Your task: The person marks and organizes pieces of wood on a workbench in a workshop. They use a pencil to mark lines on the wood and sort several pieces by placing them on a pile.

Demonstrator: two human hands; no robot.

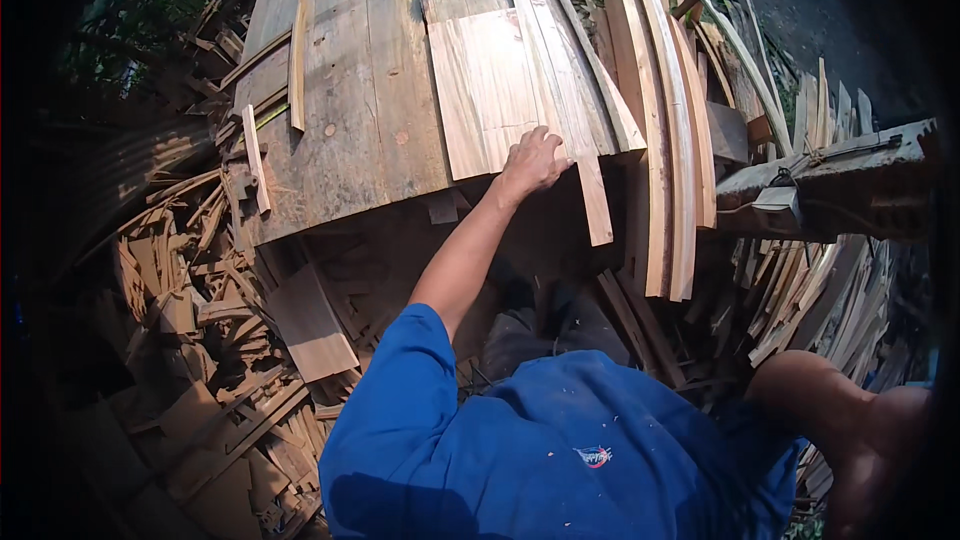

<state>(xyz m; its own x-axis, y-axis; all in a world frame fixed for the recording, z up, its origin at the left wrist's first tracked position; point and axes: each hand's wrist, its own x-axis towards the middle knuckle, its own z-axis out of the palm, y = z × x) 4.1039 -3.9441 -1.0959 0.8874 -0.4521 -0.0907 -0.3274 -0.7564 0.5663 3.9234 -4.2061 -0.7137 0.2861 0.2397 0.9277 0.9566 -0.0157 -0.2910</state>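
Observation:
My left hand (535, 160) rests on the near edge of a pale, smooth board (485, 90), its fingers apart and slightly bent. The fingertips lie beside a long, narrow wooden strip (590, 190). That strip runs along the board's right side and juts out past the table's near edge. Beneath the board is a weathered plank tabletop (345, 90). At the lower right my bent right arm (810, 405) shows bare below the blue sleeve; the hand itself cannot be seen.
Several long planks (665, 140) lean upright against the table's right side. Thin slats (297, 65) lie on its left part. Scrap wood (200, 340) is heaped at the left, with stacked offcuts (810, 290) at the right. A heavy beam (850, 180) juts in at the right.

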